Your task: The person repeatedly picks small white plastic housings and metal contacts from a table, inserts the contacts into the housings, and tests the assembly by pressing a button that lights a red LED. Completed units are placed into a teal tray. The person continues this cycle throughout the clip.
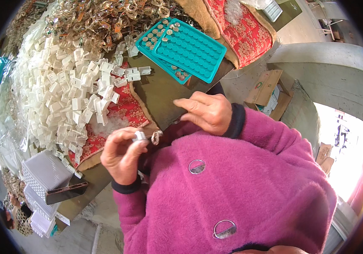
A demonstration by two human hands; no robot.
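My left hand (122,156) pinches a small white plastic battery case (139,136) between thumb and fingers. A small coil of thin wire (155,137) hangs beside the case, over my lap. To the right, my right hand (209,113) hovers at the table's edge, its fingers reaching left and apart. Something small and shiny by its lower fingertips is too small to make out. Beyond it lie two overlapping teal trays (192,50) with round pockets; several silvery button cells (152,39) sit in the lower one and a few on the upper.
A large heap of white plastic cases (58,93) covers the left of the table (158,95). Behind it are tangled wire bundles (101,21). Red patterned cloth (247,36) lies at the far right. Stacked white trays (48,169) and a dark phone-like slab (66,192) stand at the near left. A cardboard box (264,86) is on the floor.
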